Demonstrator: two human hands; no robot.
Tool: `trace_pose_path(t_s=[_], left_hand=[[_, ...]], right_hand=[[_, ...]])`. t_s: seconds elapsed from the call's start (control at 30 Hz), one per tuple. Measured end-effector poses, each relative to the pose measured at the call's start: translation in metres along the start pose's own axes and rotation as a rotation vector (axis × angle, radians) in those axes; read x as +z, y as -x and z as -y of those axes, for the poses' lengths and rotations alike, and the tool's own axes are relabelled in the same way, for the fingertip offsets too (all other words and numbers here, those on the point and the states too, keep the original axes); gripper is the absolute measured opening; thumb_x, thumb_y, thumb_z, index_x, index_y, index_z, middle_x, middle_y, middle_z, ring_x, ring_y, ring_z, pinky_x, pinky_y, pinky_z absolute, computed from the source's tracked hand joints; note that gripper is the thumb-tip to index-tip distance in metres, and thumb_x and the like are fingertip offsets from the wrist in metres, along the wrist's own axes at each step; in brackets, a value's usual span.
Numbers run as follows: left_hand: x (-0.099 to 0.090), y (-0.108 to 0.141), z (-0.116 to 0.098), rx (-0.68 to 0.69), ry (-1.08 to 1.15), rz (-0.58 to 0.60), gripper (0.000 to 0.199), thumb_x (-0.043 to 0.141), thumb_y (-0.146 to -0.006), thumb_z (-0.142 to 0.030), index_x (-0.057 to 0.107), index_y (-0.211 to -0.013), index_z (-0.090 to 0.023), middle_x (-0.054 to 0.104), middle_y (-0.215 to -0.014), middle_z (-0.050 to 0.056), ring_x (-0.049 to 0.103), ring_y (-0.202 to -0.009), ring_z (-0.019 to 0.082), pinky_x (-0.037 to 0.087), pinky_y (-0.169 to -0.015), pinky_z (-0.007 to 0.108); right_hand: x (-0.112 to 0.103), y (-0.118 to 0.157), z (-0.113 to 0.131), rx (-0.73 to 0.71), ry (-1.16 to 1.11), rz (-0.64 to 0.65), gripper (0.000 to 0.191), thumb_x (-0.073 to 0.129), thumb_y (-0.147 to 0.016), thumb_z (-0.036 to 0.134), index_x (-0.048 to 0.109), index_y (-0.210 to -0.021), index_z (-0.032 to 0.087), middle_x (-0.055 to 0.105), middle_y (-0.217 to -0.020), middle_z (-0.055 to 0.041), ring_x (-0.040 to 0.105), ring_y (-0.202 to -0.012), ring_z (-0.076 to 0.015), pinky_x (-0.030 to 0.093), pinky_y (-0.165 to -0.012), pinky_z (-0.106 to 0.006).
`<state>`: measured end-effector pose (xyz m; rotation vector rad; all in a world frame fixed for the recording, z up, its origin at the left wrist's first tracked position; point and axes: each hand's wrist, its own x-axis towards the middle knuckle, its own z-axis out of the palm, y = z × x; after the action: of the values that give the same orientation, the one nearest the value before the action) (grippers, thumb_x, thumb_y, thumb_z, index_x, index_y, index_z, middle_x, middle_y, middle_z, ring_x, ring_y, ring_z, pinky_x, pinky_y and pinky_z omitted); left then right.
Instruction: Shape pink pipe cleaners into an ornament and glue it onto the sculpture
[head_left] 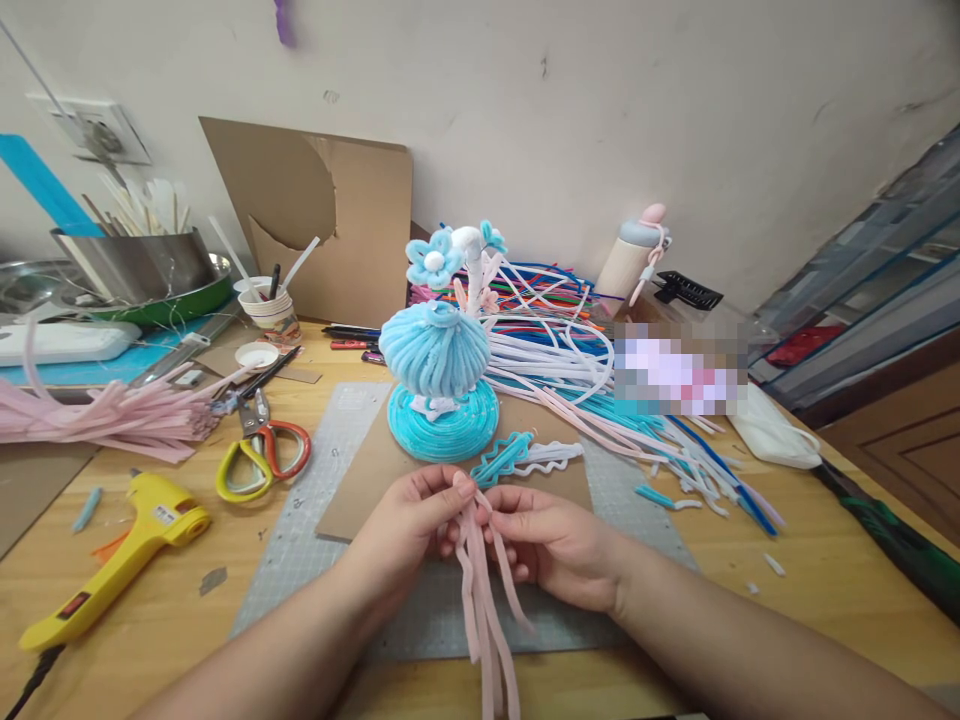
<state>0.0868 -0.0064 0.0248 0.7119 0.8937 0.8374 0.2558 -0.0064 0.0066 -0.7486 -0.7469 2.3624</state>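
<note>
Several pale pink pipe cleaners hang down from between my two hands, over the front of the grey cutting mat. My left hand pinches their upper ends between thumb and fingers. Close beside it, my right hand grips one pink strand near the top. Just beyond my fingers lie wavy blue pipe cleaners and wavy white ones on a cardboard sheet. Behind them stands a blue pipe-cleaner lamp shape, with a ribbed shade, a round coiled base and a blue flower.
To the left are a yellow glue gun, scissors and a pink pipe-cleaner bundle. A paper cup stands farther back. Loose coloured pipe cleaners spread behind and right, near a bottle. Cardboard leans on the wall.
</note>
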Motion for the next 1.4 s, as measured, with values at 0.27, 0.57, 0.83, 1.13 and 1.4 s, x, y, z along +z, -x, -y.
trace_pose_path(t_s=[0.27, 0.57, 0.83, 1.13, 1.4], left_hand=[[0.0018, -0.0001, -0.0008, -0.020, 0.006, -0.038, 0.025, 0.071, -0.069, -0.032, 0.054, -0.067, -0.014, 0.056, -0.054, -0.002, 0.039, -0.041, 0.003, 0.028, -0.042, 0.015], [0.0019, 0.0001, 0.0002, -0.021, 0.006, -0.046, 0.025, 0.070, -0.069, -0.033, 0.053, -0.069, -0.015, 0.055, -0.053, -0.002, 0.040, -0.041, 0.003, 0.028, -0.042, 0.015], [0.0011, -0.0008, 0.0017, -0.003, -0.017, -0.041, 0.024, 0.069, -0.071, -0.033, 0.055, -0.068, -0.014, 0.057, -0.052, -0.002, 0.042, -0.041, 0.004, 0.025, -0.041, 0.016], [0.0020, 0.0005, -0.0005, -0.024, 0.046, -0.032, 0.024, 0.072, -0.068, -0.032, 0.055, -0.069, -0.014, 0.062, -0.058, 0.000, 0.043, -0.041, 0.004, 0.029, -0.042, 0.016], [0.0007, 0.0007, 0.0018, -0.024, 0.062, -0.011, 0.022, 0.070, -0.070, -0.031, 0.056, -0.069, -0.014, 0.059, -0.055, 0.000, 0.041, -0.040, 0.003, 0.030, -0.042, 0.015]], right_hand=[[0.0027, 0.0002, 0.0009, -0.023, 0.028, 0.000, 0.016, 0.069, -0.072, 0.021, 0.060, -0.082, 0.013, 0.062, -0.074, -0.0033, 0.043, -0.054, -0.0064, 0.025, -0.050, -0.020], [0.0033, -0.0016, 0.0012, -0.003, 0.007, -0.045, 0.018, 0.059, -0.077, 0.029, 0.060, -0.085, 0.013, 0.066, -0.083, -0.0079, 0.055, -0.063, -0.0121, 0.027, -0.047, -0.020], [0.0052, 0.0007, -0.0004, -0.048, 0.122, -0.076, 0.016, 0.067, -0.073, 0.024, 0.063, -0.083, 0.013, 0.063, -0.077, -0.0042, 0.054, -0.062, -0.0101, 0.035, -0.055, -0.021], [0.0040, 0.0005, 0.0002, -0.047, 0.033, -0.046, 0.019, 0.071, -0.072, 0.026, 0.058, -0.079, 0.015, 0.063, -0.074, -0.0026, 0.054, -0.058, -0.0093, 0.031, -0.050, -0.020], [0.0041, 0.0004, 0.0004, -0.081, 0.016, -0.050, 0.020, 0.072, -0.071, 0.026, 0.057, -0.078, 0.014, 0.068, -0.080, -0.0061, 0.058, -0.062, -0.0107, 0.033, -0.053, -0.020]])
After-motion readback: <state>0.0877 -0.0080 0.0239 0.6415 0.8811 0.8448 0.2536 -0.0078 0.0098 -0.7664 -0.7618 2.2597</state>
